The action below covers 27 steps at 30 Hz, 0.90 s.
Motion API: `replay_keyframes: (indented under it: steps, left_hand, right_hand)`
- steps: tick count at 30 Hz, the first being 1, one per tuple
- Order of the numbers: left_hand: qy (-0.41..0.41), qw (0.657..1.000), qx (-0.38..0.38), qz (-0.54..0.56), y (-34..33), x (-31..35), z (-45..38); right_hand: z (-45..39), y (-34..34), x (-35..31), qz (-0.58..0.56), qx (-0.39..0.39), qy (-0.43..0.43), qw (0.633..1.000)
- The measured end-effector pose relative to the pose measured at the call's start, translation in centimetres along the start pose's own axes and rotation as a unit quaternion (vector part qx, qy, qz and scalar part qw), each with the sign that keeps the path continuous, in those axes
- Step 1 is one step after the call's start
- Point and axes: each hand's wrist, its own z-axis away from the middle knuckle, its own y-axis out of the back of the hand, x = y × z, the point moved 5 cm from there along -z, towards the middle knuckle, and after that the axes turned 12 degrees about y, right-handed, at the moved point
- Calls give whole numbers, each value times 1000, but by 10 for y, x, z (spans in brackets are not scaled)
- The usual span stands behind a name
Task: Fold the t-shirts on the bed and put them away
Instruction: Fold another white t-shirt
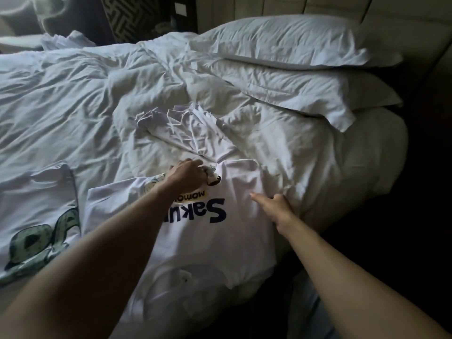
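A white t-shirt with dark blue lettering [195, 241] lies spread face up on the bed, its collar toward me. My left hand [187, 176] is closed on the bunched fabric at the shirt's far end. My right hand [275, 207] rests on the shirt's right edge, thumb pointing left, fingers curled into the cloth. A second white t-shirt with a green print [36, 216] lies flat to the left. A crumpled white garment [186, 129] lies beyond the lettered shirt.
The white duvet [73, 99] is rumpled across the bed. Two white pillows [288, 45] are stacked at the right by the padded headboard [391, 15]. The bed's right edge drops into dark floor [391, 216]. Another white cloth heap [66, 40] lies far left.
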Motion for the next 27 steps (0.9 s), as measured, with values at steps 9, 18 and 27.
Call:
replay_keyframes:
  steps: [9, 18, 27]
  left_hand:
    - [-97, 991, -64, -72, -37, 118, -23]
    - [-52, 989, -132, -38, -36, 139, -40]
    - [-93, 982, -104, 130, 5, 158, -50]
  right_hand:
    - [39, 0, 48, -81, -202, -63, 974]
    - [38, 18, 37, -182, -274, -93, 940]
    - [15, 61, 2, -122, -234, -4, 964]
